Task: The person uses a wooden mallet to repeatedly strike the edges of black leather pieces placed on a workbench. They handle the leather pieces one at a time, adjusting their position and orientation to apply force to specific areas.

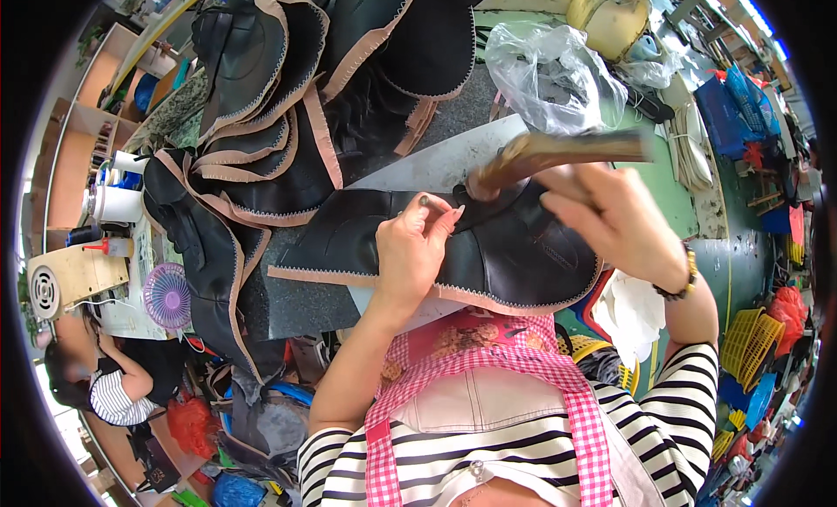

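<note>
A black leather shoe-upper piece (349,232) with a tan, zigzag-stitched edge lies flat in front of me. Over it, my left hand (410,245) is closed, thumb against fingers, around a short metal rod (425,201) whose round end shows at the top. My right hand (615,215) is blurred by motion, its fingers curled at a brown wooden mallet (558,154). This mallet is raised over the leather, its thick end pointing left toward my left hand. Part of the right hand's grip is hidden behind the wood.
Several more black leather pieces (253,62) with tan edges are piled at the left and back. A pale board (436,163) sits under the work. Farther right are a clear plastic bag (554,75) and yellow baskets (748,346). A purple fan (167,295) and another person (122,389) are at left.
</note>
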Tool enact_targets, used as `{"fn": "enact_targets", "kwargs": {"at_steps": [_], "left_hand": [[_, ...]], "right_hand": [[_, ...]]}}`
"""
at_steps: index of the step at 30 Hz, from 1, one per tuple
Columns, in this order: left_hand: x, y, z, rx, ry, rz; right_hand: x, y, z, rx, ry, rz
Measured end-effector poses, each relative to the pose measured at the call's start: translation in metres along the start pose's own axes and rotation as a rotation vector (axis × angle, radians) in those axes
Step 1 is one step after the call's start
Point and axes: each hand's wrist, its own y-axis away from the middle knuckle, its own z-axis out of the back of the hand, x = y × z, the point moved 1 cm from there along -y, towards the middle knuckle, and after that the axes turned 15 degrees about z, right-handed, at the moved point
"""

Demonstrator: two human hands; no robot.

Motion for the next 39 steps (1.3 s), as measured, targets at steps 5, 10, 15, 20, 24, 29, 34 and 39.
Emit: {"fn": "enact_targets", "kwargs": {"at_steps": [5, 10, 15, 20, 24, 29, 34, 39], "left_hand": [[-0.01, 0.009, -0.001, -0.102, -0.433, -0.469], [-0.009, -0.004, 0.01, 0.149, 0.094, 0.055], [-0.016, -0.028, 0.017, 0.312, -0.554, -0.611], [-0.064, 0.036, 0.04, 0.254, -0.68, -0.724], [-0.115, 0.123, 0.153, -0.198, -0.779, -0.566], [-0.028, 0.077, 0.314, -0.548, -0.48, -0.207], [0.156, -0.018, 0.339, -0.812, -0.091, 0.041], [0.132, -0.031, 0.333, -0.935, -0.097, 0.291]], "right_hand": [[0.019, 0.007, -0.007, -0.054, 0.049, 0.206], [-0.022, 0.025, -0.015, -0.087, -0.009, -0.085], [-0.023, 0.01, 0.002, -0.316, -0.476, -0.215], [-0.001, -0.043, 0.03, -0.392, -0.331, -0.009], [0.015, -0.091, 0.031, -0.381, -0.039, 0.199], [0.046, -0.182, -0.022, -0.217, 0.315, 0.442], [0.059, -0.24, -0.073, -0.143, 0.749, 0.613], [0.053, -0.263, -0.073, -0.045, 0.921, 0.542]]}}
